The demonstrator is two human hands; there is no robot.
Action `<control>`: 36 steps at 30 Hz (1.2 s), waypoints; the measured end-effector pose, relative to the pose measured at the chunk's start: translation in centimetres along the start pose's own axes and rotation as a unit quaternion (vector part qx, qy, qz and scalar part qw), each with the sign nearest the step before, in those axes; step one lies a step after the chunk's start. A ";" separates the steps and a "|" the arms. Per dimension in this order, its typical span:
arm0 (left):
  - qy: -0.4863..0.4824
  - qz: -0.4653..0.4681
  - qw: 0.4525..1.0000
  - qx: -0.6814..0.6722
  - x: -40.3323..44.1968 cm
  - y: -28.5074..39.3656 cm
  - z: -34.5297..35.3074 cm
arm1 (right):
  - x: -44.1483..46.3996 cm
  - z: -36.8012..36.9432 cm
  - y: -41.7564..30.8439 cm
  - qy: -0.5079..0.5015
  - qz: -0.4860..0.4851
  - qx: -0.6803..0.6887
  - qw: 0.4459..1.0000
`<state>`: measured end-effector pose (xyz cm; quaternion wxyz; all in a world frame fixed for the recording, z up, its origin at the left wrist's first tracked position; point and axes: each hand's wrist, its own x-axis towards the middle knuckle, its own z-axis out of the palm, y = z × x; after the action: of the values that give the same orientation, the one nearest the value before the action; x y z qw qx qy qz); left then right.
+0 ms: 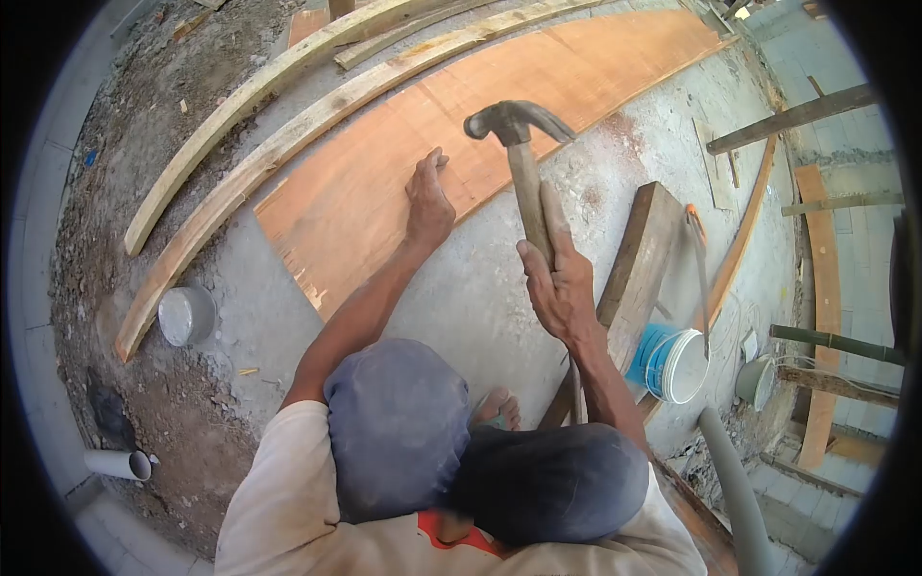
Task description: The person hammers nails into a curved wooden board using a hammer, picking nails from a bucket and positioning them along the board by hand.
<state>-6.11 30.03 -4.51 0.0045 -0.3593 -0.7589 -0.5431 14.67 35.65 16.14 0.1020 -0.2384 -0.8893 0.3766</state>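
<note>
A claw hammer [525, 178] with a worn wooden handle is in my right hand [562, 288], which grips it low on the handle. Its metal head is up, with the claw pointing right. My left hand [430, 204] is at the near edge of a long plywood sheet [355, 216], its fingers curled and pinched together. Whatever may be between those fingertips is too small to make out. The sheet lies flat on the concrete floor [432, 307].
Two long timbers [245, 178] lie beyond the plywood. To the right are a thick wooden beam [639, 250], a handsaw [698, 259] with an orange handle and a blue-and-white bucket [677, 365]. A round pale container [186, 317] stands left. Poles [797, 120] lean at the right wall.
</note>
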 end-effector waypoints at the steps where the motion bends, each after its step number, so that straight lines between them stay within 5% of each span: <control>1: -0.004 -0.003 1.000 0.001 0.0 0.2 -0.2 | -0.3 -0.5 -1.8 0.065 0.021 0.062 0.996; 4: -0.011 0.034 0.999 -0.001 0.2 0.5 -0.4 | -0.9 2.3 1.8 0.199 -0.017 0.147 0.969; 5: -0.008 0.019 1.000 0.004 0.1 0.0 -0.1 | -1.1 3.8 4.9 0.179 -0.071 0.029 0.981; 7: -0.007 0.005 1.000 0.005 -0.3 0.3 -0.2 | -2.0 4.0 7.5 -0.097 0.082 -0.187 0.974; 8: -0.023 0.001 1.000 0.015 -0.9 0.6 -0.5 | -3.3 4.0 8.1 -0.095 0.085 -0.188 0.974; 12: -0.028 0.003 0.999 0.015 0.1 1.0 -1.2 | -5.8 4.0 5.1 -0.051 0.137 0.007 0.989; 14: -0.016 0.004 1.000 0.019 0.2 0.2 -0.8 | -8.2 5.2 3.4 -0.117 0.314 0.255 0.907; 17: -0.007 0.009 1.000 -0.007 0.1 -0.5 -0.2 | -12.5 10.0 5.4 -0.086 0.338 0.363 0.864; 20: -0.019 -0.013 1.000 -0.019 0.3 -1.0 0.0 | -16.5 12.9 8.5 -0.100 0.326 0.231 0.911; 22: -0.040 -0.024 0.998 -0.043 0.1 -0.9 -0.1 | -18.5 12.6 10.4 -0.102 0.127 -0.045 0.986; 23: -0.040 -0.022 0.998 -0.032 0.1 -1.1 -0.1 | -18.6 11.1 10.4 -0.044 0.140 -0.022 0.989; 28: -0.057 -0.045 0.997 -0.035 0.1 -0.4 -0.4 | -18.2 0.4 15.0 0.169 0.196 -0.091 0.962; 30: -0.055 -0.055 0.997 -0.022 0.3 0.4 -0.5 | -18.9 -3.6 17.9 0.180 0.205 -0.212 0.938; 36: -0.068 -0.059 0.996 -0.022 0.3 0.2 -0.4 | -19.9 -9.7 23.3 0.292 0.290 -0.229 0.882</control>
<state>-6.38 29.89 -4.03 -0.0872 -0.3506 -0.7649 -0.5333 43.51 45.73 6.10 0.1853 -0.6019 -0.7718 0.0884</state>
